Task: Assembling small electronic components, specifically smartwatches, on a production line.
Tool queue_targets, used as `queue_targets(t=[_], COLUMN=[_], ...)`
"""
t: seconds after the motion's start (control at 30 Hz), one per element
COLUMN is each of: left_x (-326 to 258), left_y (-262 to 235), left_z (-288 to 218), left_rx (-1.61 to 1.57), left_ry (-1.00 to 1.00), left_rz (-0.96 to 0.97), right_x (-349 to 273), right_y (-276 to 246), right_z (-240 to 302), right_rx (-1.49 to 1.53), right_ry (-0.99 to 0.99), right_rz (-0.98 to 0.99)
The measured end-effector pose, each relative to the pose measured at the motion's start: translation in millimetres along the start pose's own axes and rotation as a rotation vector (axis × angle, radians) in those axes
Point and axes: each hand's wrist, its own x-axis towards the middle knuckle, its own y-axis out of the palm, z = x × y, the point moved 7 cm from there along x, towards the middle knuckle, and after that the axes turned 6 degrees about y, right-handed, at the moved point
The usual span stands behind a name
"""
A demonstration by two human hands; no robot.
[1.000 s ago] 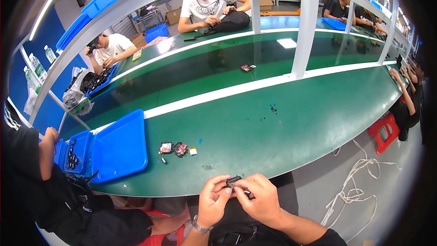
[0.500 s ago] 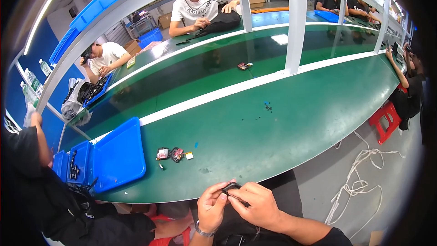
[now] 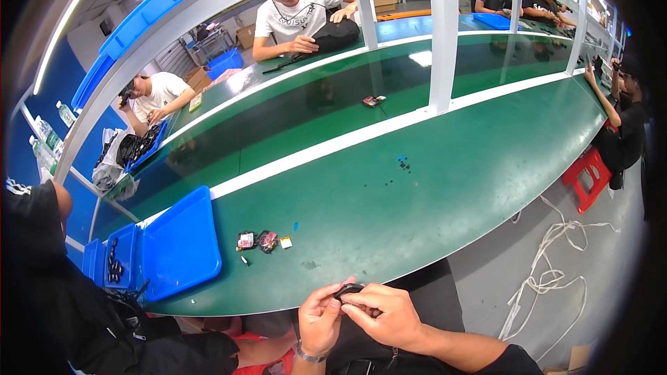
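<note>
Both my hands meet below the near edge of the green table (image 3: 417, 201), over my lap. My left hand (image 3: 321, 318) and my right hand (image 3: 381, 314) together pinch a small black part (image 3: 347, 290) between thumbs and fingertips. Most of the part is hidden by my fingers. A watch band shows on my left wrist. On the table just ahead lie two small dark electronic pieces (image 3: 256, 241) and a tiny white square (image 3: 285, 242).
A blue tray (image 3: 179, 243) lies on the table to my left, with a smaller blue bin of black parts (image 3: 114, 264) beside it. A person in black stands close at my left. Other people sit across the table. White cables (image 3: 556, 264) trail on the floor, by a red stool (image 3: 590, 173).
My hands have stayed together on the small black part, shifting slightly. The view has tilted a little, so the table and tray sit a bit higher and leftward.
</note>
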Motion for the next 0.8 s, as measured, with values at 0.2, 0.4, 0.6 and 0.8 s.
queue_targets(t=[0.2,0.4,0.6,0.8], left_x=[-2.1,0.1,3.0,0.9], left_y=[-4.9,-7.1,-0.9,-2.9], left_z=[1.3,-0.7,-7.0,-3.1], left_rx=[-0.029,0.048,0.069,0.026], left_ry=[0.015,0.052,0.021,-0.024], left_rz=[-0.003,-0.01,-0.043,-0.06], right_x=[1.2,11.1,14.0,14.0], right_y=[3.5,4.1,0.2,-3.3], right_z=[-6.0,2.7,2.4,-2.7], right_rx=[0.057,-0.189,-0.158,-0.056], right_ry=[0.02,-0.186,-0.025,0.027], right_rz=[0.07,0.191,0.27,0.196])
